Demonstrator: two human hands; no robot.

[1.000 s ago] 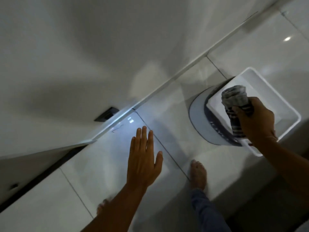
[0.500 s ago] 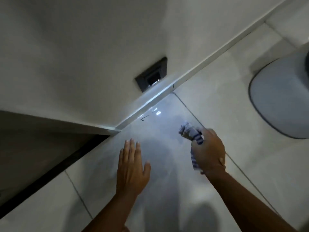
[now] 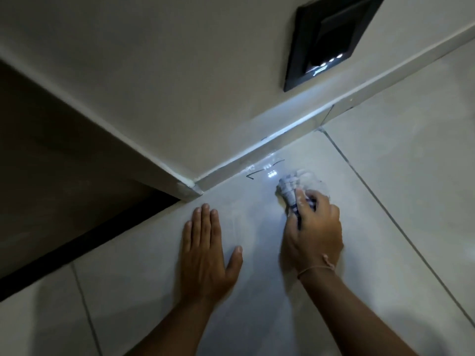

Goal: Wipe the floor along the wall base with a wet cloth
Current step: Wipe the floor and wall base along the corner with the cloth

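My right hand (image 3: 312,232) grips a bunched striped cloth (image 3: 295,186), white with dark bands, and presses it on the pale floor tile (image 3: 257,291) close to the wall base. The skirting strip (image 3: 282,134) runs diagonally from the wall corner up to the right. Thin dark marks (image 3: 253,174) lie on the tile just left of the cloth. My left hand (image 3: 207,255) rests flat on the tile, fingers spread, left of the right hand and below the wall corner (image 3: 191,188).
A black wall light fitting (image 3: 326,39) glows just above the skirting at upper right. A dark doorway or recess (image 3: 64,176) opens on the left past the wall corner. Grout lines cross the tile to the right and lower left.
My right hand carried the cloth from the white basin down to the floor by the skirting. My view dropped closer to the floor; basin and foot left the view. My left hand now lies flat.
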